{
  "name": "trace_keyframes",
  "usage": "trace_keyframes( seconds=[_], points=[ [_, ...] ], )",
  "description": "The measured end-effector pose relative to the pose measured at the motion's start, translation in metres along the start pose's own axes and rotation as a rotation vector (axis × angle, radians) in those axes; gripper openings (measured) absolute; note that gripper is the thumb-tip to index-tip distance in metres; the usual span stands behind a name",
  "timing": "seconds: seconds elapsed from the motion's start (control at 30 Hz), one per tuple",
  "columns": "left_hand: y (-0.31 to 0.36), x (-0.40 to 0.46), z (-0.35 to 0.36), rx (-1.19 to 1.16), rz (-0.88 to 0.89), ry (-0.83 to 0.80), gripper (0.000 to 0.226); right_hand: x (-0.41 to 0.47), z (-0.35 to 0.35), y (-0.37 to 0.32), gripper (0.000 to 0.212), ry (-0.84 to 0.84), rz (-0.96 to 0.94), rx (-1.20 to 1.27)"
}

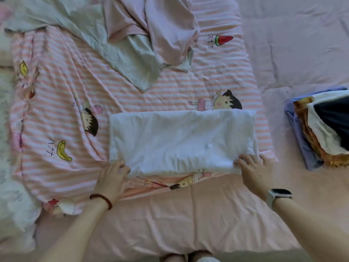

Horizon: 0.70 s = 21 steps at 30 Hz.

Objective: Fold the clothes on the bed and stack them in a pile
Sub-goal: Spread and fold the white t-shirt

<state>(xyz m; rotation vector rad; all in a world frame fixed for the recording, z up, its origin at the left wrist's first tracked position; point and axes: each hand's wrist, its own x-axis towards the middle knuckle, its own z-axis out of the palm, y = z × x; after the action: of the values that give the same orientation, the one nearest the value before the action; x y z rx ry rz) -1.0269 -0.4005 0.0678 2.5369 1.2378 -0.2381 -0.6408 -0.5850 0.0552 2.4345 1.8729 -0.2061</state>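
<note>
White garment (181,138) folded into a flat rectangle, mid-bed on a pink striped cartoon blanket (56,110). Left hand (113,176) grips its near-left corner, fingers curled on the edge. Right hand (253,169) pinches the near-right corner. Red bead bracelet (102,200) on left wrist, watch (277,195) on right. Unfolded pink garment (160,25) and pale green garment (117,53) lie crumpled at far side, overlapping. Folded pile (321,133) sits at right on the pink bed sheet (188,224).
</note>
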Motion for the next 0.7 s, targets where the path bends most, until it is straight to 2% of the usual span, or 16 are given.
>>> trace_keyframes(
  seconds=[0.03,0.1,0.13,0.2,0.27,0.37,0.53,0.6,0.7],
  points=[
    [0.001,-0.002,0.005,-0.046,-0.037,-0.018,0.029,-0.004,0.006,-0.003,0.041,-0.08,0.074,0.0],
    [0.003,-0.001,0.007,-0.109,-0.086,0.045,0.017,-0.006,0.009,-0.011,0.042,-0.178,0.191,-0.003],
    [0.004,0.001,0.006,-0.141,-0.111,0.087,0.027,-0.005,0.009,-0.017,0.038,-0.156,0.222,0.002],
    [0.009,0.006,0.002,-0.156,-0.152,0.146,0.042,-0.003,0.003,-0.031,0.023,-0.007,0.245,0.002],
    [0.019,0.014,-0.002,-0.09,-0.152,0.172,0.047,0.006,-0.003,-0.053,0.033,0.088,0.196,0.027],
    [0.041,0.033,0.004,0.036,-0.087,0.144,0.05,0.027,-0.002,-0.089,0.045,0.038,0.063,0.078],
    [0.069,0.077,0.035,0.064,-0.093,0.115,0.059,0.078,0.021,-0.129,0.051,-0.016,-0.092,0.113],
    [0.061,0.094,0.047,0.092,-0.136,0.122,0.06,0.095,0.033,-0.125,0.052,-0.014,-0.11,0.09],
    [0.025,0.115,0.055,0.145,-0.239,0.163,0.06,0.115,0.047,-0.084,0.056,-0.052,-0.03,0.039]
  ],
)
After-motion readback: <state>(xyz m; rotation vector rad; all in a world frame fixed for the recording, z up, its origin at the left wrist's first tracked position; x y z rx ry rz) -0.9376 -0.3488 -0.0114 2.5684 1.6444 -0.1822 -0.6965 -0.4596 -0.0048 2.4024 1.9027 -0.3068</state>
